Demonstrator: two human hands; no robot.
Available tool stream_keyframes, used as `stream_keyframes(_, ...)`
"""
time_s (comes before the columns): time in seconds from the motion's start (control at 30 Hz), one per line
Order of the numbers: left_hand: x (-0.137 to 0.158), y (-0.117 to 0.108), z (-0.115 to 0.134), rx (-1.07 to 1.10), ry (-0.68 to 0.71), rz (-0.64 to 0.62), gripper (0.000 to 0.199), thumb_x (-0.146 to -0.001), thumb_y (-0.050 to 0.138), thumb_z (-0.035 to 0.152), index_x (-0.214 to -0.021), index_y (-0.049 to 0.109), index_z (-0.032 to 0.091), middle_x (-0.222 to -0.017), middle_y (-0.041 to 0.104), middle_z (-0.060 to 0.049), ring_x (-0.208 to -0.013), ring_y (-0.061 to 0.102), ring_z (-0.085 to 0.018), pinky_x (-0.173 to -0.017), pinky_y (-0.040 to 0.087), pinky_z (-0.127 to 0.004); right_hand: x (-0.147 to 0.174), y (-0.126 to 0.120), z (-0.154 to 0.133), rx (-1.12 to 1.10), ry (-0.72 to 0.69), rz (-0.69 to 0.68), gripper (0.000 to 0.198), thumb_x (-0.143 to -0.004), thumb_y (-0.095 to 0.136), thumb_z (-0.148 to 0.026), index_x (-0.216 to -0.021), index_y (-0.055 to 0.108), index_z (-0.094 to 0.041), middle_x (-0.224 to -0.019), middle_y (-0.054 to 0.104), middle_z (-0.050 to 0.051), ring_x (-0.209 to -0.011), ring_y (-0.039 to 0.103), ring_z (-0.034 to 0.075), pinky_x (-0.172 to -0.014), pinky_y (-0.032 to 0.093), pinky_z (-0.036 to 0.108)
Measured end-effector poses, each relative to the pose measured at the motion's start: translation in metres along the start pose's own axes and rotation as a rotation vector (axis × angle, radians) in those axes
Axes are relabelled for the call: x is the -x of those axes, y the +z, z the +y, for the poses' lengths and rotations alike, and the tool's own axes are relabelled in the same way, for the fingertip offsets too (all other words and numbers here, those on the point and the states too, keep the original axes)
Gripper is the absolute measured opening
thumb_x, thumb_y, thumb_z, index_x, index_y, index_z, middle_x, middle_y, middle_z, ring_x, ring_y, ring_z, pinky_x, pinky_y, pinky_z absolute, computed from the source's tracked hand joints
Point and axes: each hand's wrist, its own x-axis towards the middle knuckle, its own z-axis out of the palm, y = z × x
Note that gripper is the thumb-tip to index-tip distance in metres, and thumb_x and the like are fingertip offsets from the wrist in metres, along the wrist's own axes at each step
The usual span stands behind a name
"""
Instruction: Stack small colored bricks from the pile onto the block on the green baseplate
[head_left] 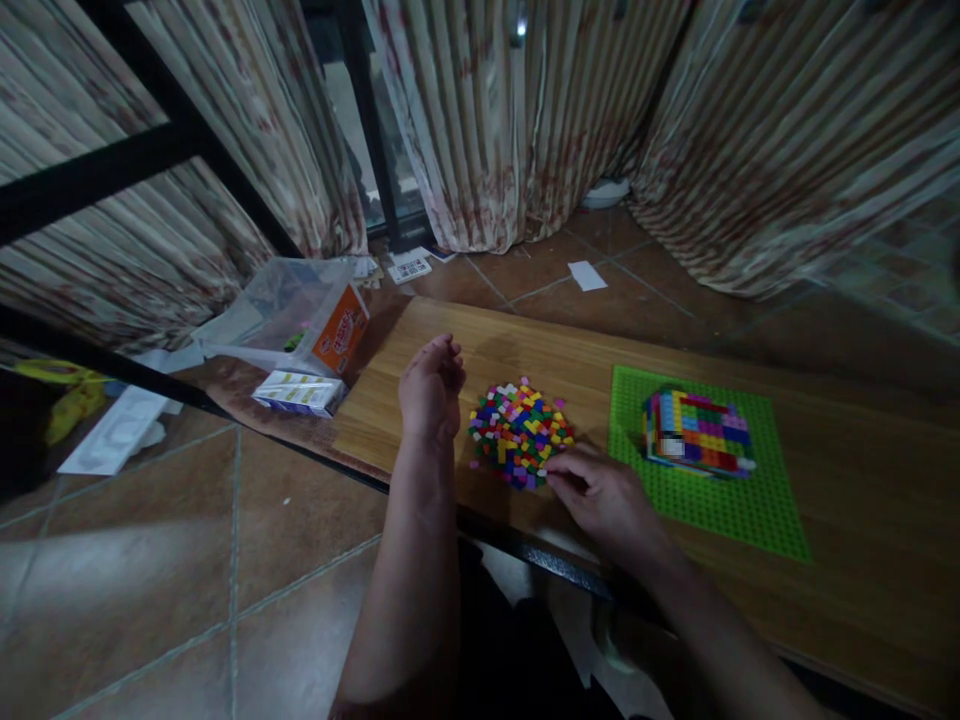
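A heap of small, mixed-colour building bricks [517, 425] lies on the wooden table. At its near right edge, my right hand [604, 495] has thumb and forefinger brought together among the bricks. What sits between those fingertips is too small to make out. My left hand [431, 390] is raised left of the heap, its fingers curled inward; their grip is turned away and hides whatever may be inside. Farther right, a blocky multicoloured brick build [697, 432] stands on a green studded baseplate [712, 515].
Beyond the table's [450, 325] left end, a clear plastic bin [277, 300] with an orange label and a small white-and-blue box [300, 393] sit on the tiled floor. Striped curtains [480, 130] hang behind. A black metal bar [142, 365] crosses at left.
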Motion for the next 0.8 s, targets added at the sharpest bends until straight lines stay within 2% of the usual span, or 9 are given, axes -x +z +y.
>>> stream_keyframes(0.33,0.0010,0.0002,-0.0037,-0.012,-0.017,-0.050,0.013,-0.068,0.068,0.021,-0.079,0.063,0.015,-0.067,0.060,0.004,-0.053,0.053,-0.002,-0.052,0.040,-0.015,0.0022,-0.0023,0.0013,0.035,0.023,0.137,0.016,-0.086,0.051,-0.019,-0.084,0.066,-0.022,-0.084,0.065,0.003,-0.078,0.062,0.018,-0.071,0.047,0.029)
stream_keyframes(0.6,0.0043,0.0042,-0.0052,-0.031,-0.043,-0.054,0.009,-0.069,0.065,0.020,-0.077,0.065,0.016,-0.065,0.061,0.003,-0.053,0.052,-0.003,-0.051,0.039,-0.015,0.0016,0.0011,-0.0013,0.007,-0.029,0.040,0.019,-0.086,0.051,-0.017,-0.086,0.069,-0.023,-0.087,0.063,0.004,-0.082,0.062,0.017,-0.072,0.048,0.028)
stream_keyframes(0.8,0.0039,0.0056,-0.0052,-0.031,-0.066,-0.054,0.011,-0.069,0.066,0.020,-0.078,0.064,0.015,-0.064,0.060,0.004,-0.052,0.052,-0.002,-0.051,0.039,-0.014,0.0008,0.0044,-0.0024,0.148,-0.026,-0.031,0.018,-0.088,0.051,-0.019,-0.086,0.068,-0.023,-0.093,0.061,0.004,-0.082,0.060,0.017,-0.072,0.046,0.028)
